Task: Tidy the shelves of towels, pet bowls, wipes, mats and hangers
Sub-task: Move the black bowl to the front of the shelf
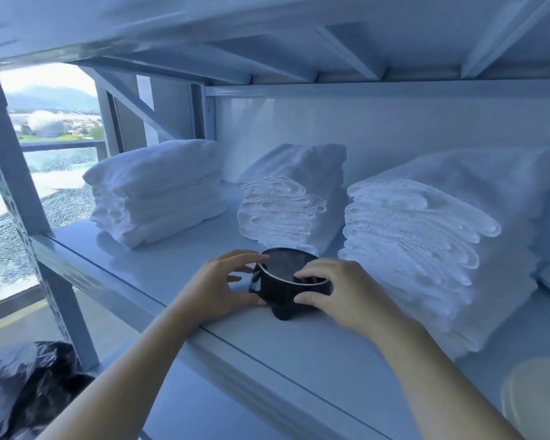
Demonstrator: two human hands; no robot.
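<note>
A white metal shelving unit (299, 36) fills the view, with a window (51, 122) at its far left looking out on hills and a crumpled black bag (26, 382) on the floor at near left. Its shelf (178, 274) carries three stacks of folded white towels (442, 236) in a row along the back. The black pet bowl (286, 268) stands near the front edge, just in front of the middle stack. The left hand (216, 287) grips the bowl's left side between thumb and fingers (245, 258), while the right hand (340, 290) curls its fingers over the near right rim.
</note>
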